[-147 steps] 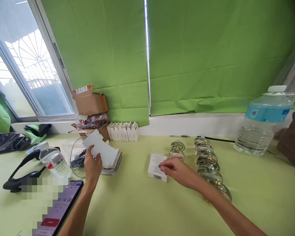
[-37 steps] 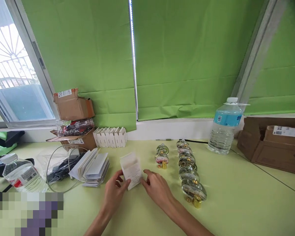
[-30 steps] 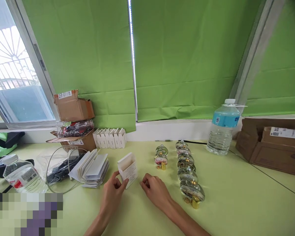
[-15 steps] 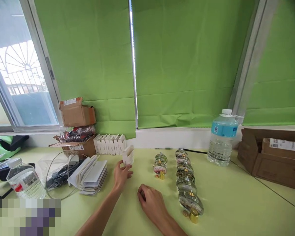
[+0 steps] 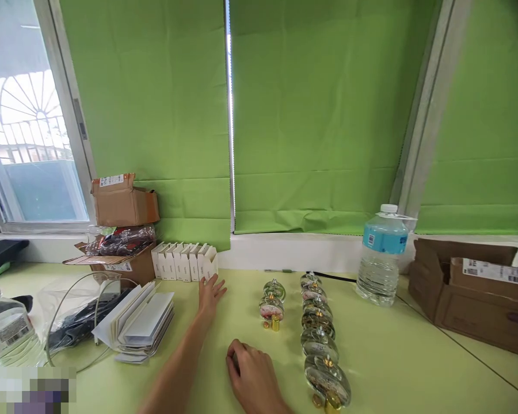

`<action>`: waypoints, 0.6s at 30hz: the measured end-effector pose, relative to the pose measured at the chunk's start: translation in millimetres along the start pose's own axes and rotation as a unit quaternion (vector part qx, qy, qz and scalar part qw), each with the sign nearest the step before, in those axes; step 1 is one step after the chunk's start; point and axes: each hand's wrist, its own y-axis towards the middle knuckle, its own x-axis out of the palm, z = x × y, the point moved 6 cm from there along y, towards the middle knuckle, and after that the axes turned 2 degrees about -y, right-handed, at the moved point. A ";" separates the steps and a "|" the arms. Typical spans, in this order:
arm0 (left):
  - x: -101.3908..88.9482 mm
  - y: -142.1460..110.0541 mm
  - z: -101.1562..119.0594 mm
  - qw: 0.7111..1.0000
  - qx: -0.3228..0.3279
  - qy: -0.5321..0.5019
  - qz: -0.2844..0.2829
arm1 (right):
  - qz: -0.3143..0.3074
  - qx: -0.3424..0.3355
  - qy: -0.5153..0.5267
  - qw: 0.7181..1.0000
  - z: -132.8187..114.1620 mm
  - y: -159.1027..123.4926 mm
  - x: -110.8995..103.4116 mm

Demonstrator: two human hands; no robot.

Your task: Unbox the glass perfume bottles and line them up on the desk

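My left hand (image 5: 210, 293) reaches to the right end of a row of several small white boxes (image 5: 179, 263). Its fingertips are at the lower edge of the end box (image 5: 208, 262), with the fingers apart; whether they still touch it is hard to see. My right hand (image 5: 251, 371) rests on the table with curled fingers, and what they hold, if anything, is hidden. Right of it stands a line of several round glass bottles (image 5: 320, 342). A shorter pair of round bottles (image 5: 271, 305) sits farther back, with a gold cap (image 5: 275, 324) in front.
A stack of white folded card (image 5: 144, 322) lies left of my left arm. Cardboard boxes (image 5: 125, 207) are piled at the back left. A large water bottle (image 5: 379, 259) and an open carton (image 5: 479, 305) stand at the right. A pen (image 5: 278, 271) lies by the wall.
My left hand has moved the white box left and back to the end of the row, and its fingers have spread. My right hand stays on the table. The view has shifted slightly.
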 end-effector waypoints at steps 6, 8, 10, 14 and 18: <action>-10.0 1.5 -2.6 0.999 0.001 -0.043 -0.015 | 0.000 -0.021 -0.017 1.000 -2.5 2.7 2.0; -10.9 1.5 -5.2 0.999 -0.006 -0.046 -0.025 | 0.001 -0.028 -0.018 0.999 -3.8 2.8 2.0; -10.2 2.7 -7.4 0.998 -0.017 -0.048 -0.037 | -0.001 -0.030 -0.019 0.999 -4.5 2.3 2.2; -7.4 8.3 -8.0 0.995 -0.058 -0.049 -0.067 | -0.008 -0.028 -0.018 0.999 -5.2 0.6 2.8; -4.3 13.7 -5.8 0.986 -0.121 -0.049 -0.104 | -0.010 -0.031 -0.019 0.999 -6.5 0.5 2.9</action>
